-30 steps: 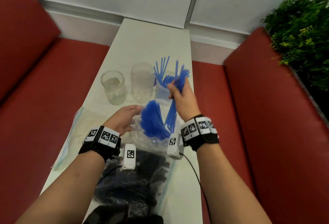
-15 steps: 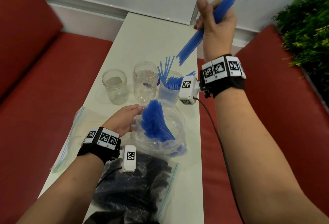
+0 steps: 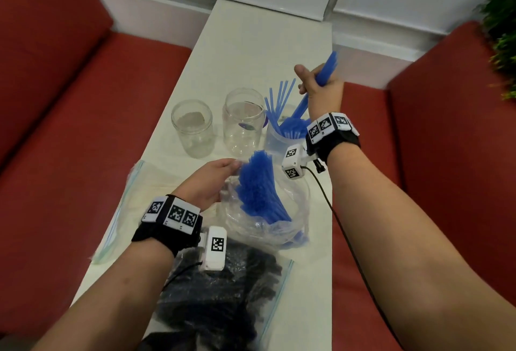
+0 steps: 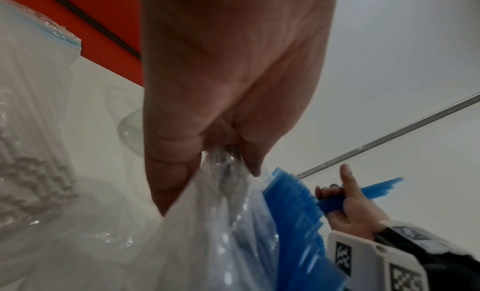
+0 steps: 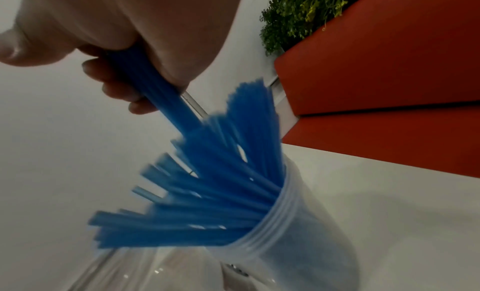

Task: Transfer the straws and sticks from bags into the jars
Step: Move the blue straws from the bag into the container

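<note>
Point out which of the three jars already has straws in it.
The rightmost jar, beside the right hand: blue straws stand in it. The other two hold none.

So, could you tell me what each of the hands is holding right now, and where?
The right hand grips a bunch of blue straws around its middle. The left hand pinches the rim of the clear bag.

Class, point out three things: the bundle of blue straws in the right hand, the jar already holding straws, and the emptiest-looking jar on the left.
bundle of blue straws [image 3: 329, 67], head view, upper end.
jar holding straws [image 5: 306, 223], right wrist view, wall.
left jar [image 3: 192, 138], head view, wall.
</note>
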Tool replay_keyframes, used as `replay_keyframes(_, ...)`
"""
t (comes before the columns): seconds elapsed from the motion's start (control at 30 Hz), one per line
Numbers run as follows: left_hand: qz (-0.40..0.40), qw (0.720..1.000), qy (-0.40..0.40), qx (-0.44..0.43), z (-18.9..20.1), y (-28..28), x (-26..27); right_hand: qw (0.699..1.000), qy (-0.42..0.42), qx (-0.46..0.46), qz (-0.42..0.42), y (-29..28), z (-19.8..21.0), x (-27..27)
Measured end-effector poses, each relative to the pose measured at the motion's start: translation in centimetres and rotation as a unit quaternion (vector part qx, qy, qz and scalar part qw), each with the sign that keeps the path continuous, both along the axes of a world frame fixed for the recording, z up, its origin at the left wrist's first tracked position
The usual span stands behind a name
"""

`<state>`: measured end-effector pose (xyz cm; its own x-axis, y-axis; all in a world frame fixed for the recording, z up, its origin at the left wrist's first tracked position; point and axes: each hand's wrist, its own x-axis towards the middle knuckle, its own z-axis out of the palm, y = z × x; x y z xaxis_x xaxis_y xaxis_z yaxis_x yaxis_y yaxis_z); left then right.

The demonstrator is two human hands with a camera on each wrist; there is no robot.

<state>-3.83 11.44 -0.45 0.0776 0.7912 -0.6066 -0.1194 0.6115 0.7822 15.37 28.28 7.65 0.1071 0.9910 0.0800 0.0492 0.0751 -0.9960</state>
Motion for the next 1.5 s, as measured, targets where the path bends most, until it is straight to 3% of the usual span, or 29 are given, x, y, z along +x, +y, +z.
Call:
replay_keyframes(0.23, 0.008, 1.000, 0.009, -0.015, 0.1, 0.7, 0.3, 0.996, -0.070, -0.045, 0.044, 0.3, -2.1, 0.3)
replay_keyframes(0.4, 0.001, 1.000, 0.008, -0.011, 0.3, 0.7, 0.3, 0.995, -0.091, 0.046, 0.017, 1.4, -0.3, 0.6)
replay_keyframes(0.47, -0.001, 1.000, 0.011, -0.012, 0.3, 0.6, 0.3, 0.983, -0.149, 0.103, -0.018, 1.1, -0.4, 0.4)
replay_keyframes(0.53, -0.001, 1.000, 0.006, -0.012, 0.3, 0.6, 0.4, 0.942, -0.315, 0.113, -0.016, 0.5, -1.4, 0.2)
replay_keyframes(0.6, 0.000, 1.000, 0.004, -0.010, 0.4, 0.6, 0.5, 0.862, -0.501, 0.032, 0.073, -0.5, -2.7, 0.1)
replay_keyframes(0.67, 0.000, 1.000, 0.001, -0.008, 0.4, 0.4, 0.5, 0.788, -0.599, -0.019, 0.141, -1.2, -3.9, 0.2)
replay_keyframes(0.7, -0.001, 1.000, -0.001, -0.006, 0.4, 0.2, 0.5, 0.780, -0.607, -0.020, 0.152, -1.3, -4.1, 0.3)
replay_keyframes(0.73, -0.002, 1.000, -0.001, -0.004, 0.4, 0.1, 0.5, 0.793, -0.591, -0.010, 0.150, -1.5, -3.9, 0.4)
replay_keyframes(0.8, -0.003, 1.000, 0.000, -0.001, 0.6, -0.2, 0.4, 0.850, -0.515, 0.045, 0.100, -1.7, -2.8, 0.9)
replay_keyframes(0.9, -0.006, 1.000, 0.007, 0.006, 0.8, -0.7, 0.3, 0.932, -0.336, 0.137, -0.003, -3.6, -1.3, 2.0)
replay_keyframes(1.0, -0.006, 1.000, 0.011, 0.007, 1.1, -1.2, 0.5, 0.985, -0.149, 0.054, 0.062, -7.3, -0.8, 2.5)
replay_keyframes(1.1, -0.002, 1.000, 0.007, 0.013, 1.3, -1.6, 1.2, 0.986, -0.067, -0.024, 0.150, -11.6, -2.1, 2.9)
replay_keyframes(1.4, 0.020, 1.000, -0.018, 0.007, 1.7, -3.0, 2.5, 0.934, -0.108, -0.173, 0.293, -21.1, -7.9, 6.4)
replay_keyframes(1.5, 0.016, 1.000, -0.021, 0.005, 1.8, -3.7, 3.0, 0.903, -0.176, -0.195, 0.340, -22.0, -9.1, 7.1)
